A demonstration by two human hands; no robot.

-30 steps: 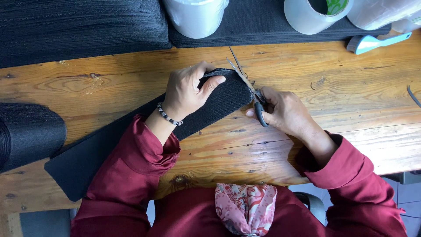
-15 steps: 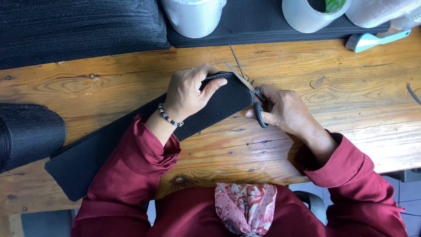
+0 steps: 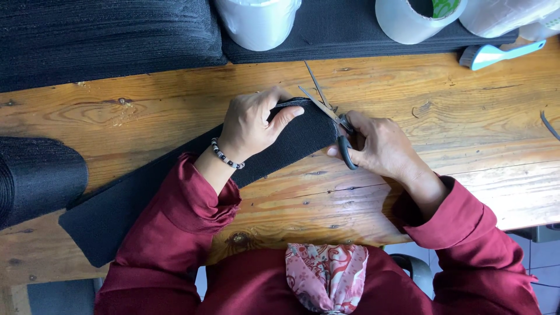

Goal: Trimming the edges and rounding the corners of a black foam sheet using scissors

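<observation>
The right hand [image 3: 382, 146] is closed around the black handles of the scissors [image 3: 329, 114], whose blades stand apart at the end of the black strip [image 3: 175, 186]. The left hand [image 3: 251, 125] presses flat on that strip, fingers clamped over its far end, wrist bent. The strip lies slantwise on the wooden table [image 3: 146, 111]. This looks like trimming the strip's end; the next snip calls for a steady hold. A roll [image 3: 35, 175] sits left of the strip.
</observation>
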